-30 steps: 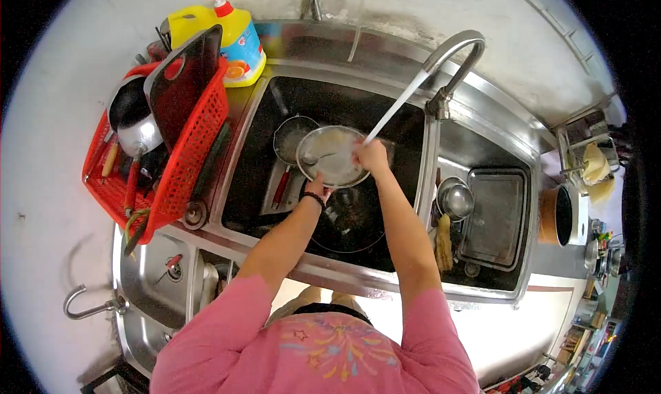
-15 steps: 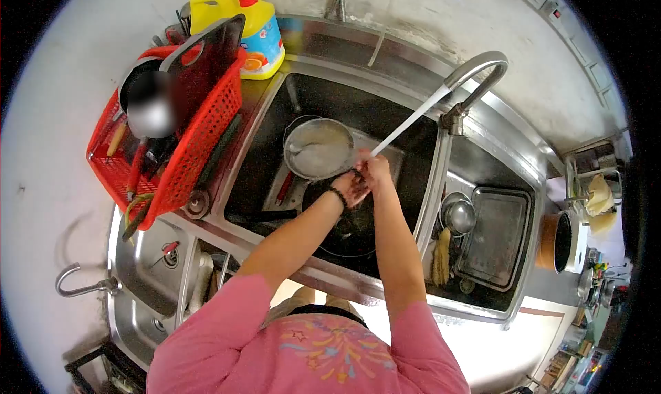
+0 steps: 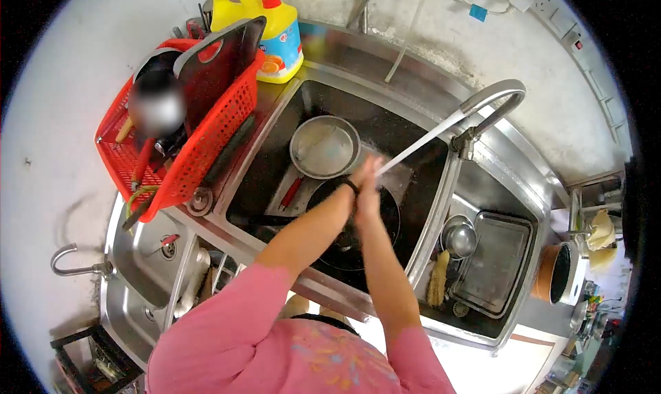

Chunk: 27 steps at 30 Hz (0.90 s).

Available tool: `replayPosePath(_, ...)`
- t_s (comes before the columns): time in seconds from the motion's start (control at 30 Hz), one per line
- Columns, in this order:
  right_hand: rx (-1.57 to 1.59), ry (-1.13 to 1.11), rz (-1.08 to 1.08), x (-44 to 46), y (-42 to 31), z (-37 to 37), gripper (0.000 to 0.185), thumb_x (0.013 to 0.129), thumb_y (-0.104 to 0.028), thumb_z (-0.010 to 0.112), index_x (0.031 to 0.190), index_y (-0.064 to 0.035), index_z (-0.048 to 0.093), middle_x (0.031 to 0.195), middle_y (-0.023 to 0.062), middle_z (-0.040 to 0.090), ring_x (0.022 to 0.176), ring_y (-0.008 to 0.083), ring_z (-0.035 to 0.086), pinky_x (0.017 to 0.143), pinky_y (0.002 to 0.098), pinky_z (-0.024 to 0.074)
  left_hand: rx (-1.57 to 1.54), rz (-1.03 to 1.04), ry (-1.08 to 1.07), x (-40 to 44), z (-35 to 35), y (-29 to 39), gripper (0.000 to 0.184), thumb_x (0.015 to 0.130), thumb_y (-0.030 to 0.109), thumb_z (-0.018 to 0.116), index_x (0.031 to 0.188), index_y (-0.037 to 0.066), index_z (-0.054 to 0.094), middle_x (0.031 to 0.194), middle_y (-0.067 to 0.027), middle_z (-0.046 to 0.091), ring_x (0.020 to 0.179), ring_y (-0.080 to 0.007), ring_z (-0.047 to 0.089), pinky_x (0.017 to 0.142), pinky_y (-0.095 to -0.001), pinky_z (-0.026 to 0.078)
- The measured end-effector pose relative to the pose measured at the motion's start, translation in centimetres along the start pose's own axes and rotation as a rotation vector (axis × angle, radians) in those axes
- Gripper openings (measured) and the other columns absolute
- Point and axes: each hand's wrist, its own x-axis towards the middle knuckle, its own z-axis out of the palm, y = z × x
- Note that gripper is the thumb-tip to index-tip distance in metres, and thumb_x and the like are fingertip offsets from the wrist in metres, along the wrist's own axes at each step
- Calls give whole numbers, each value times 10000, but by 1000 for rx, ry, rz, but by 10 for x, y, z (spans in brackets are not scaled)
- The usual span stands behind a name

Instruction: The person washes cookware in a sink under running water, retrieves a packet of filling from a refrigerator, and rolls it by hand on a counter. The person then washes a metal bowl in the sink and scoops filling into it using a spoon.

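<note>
My left hand (image 3: pixel 359 176), with a dark bracelet at its wrist, presses against my right hand (image 3: pixel 369 200) over the sink (image 3: pixel 421 253). Both look stretched out and flat against each other, though motion blurs the fingers. Water from the curved faucet (image 3: pixel 497 98) strikes them in a white stream. No object shows between the palms. Below my hands lies a black frying pan (image 3: pixel 387 215), partly covered by my forearms. Just beyond, a round metal basin (image 3: pixel 325 148) holds cloudy water. A red handle (image 3: pixel 290 194) sticks out beside it.
A red basket (image 3: pixel 210 156) of kitchenware stands at the left, beside a yellow detergent bottle (image 3: pixel 281 46). The right basin contains a metal tray (image 3: pixel 497 260), a metal bowl (image 3: pixel 459 237) and a yellowish brush-like item (image 3: pixel 438 278). Another steel sink (image 3: pixel 141 256) lies lower left.
My hands have shifted from a bent clasp to lying flatter against each other, with the right hand lower. The view has moved slightly. Water keeps running.
</note>
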Motion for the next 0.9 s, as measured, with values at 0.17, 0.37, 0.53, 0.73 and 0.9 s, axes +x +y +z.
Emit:
replayPosePath(0.17, 231, 195, -94, 62, 8, -25, 482, 911, -404, 399, 1179, -14, 487, 1049, 168, 571, 856, 278, 563, 726, 405, 457, 199, -19, -36, -48, 25, 1, 422, 856, 292, 553, 1210, 73, 480, 1138, -81, 528, 979, -168, 498, 844, -363, 404)
replayPosePath(0.37, -273, 145, -274, 117, 77, 0, 296, 854, -273, 513, 870, 3, 620, 805, 70, 616, 677, 183, 574, 609, 312, 468, 253, 131, 605, -41, 4, -15, 200, 789, 98, 617, 974, 33, 580, 911, -56, 590, 852, -163, 546, 750, -316, 448)
replayPosePath(0.53, 764, -127, 257, 130, 66, 7, 510, 907, -428, 364, 913, 39, 570, 793, 111, 581, 689, 258, 560, 607, 364, 470, 1122, 444, 471, -29, -24, -15, 318, 828, 300, 545, 970, 17, 575, 905, -176, 614, 851, -352, 576, 741, -403, 454)
replayPosePath(0.73, 568, 96, 288, 83, 38, 9, 688, 908, -559, 188, 930, 29, 544, 746, 126, 542, 650, 289, 497, 607, 397, 441, 1249, 290, 160, -45, -31, 5, 267, 801, 284, 596, 879, 29, 592, 817, -127, 611, 765, -246, 587, 706, -348, 450)
replayPosePath(0.9, 599, 98, 283, 119, 96, 8, 796, 861, -649, 184, 927, 48, 564, 776, 124, 575, 698, 276, 533, 645, 397, 448, 1277, 330, 129, -52, -33, 3, 219, 785, 208, 616, 910, 31, 582, 832, -107, 616, 763, -213, 591, 707, -324, 462)
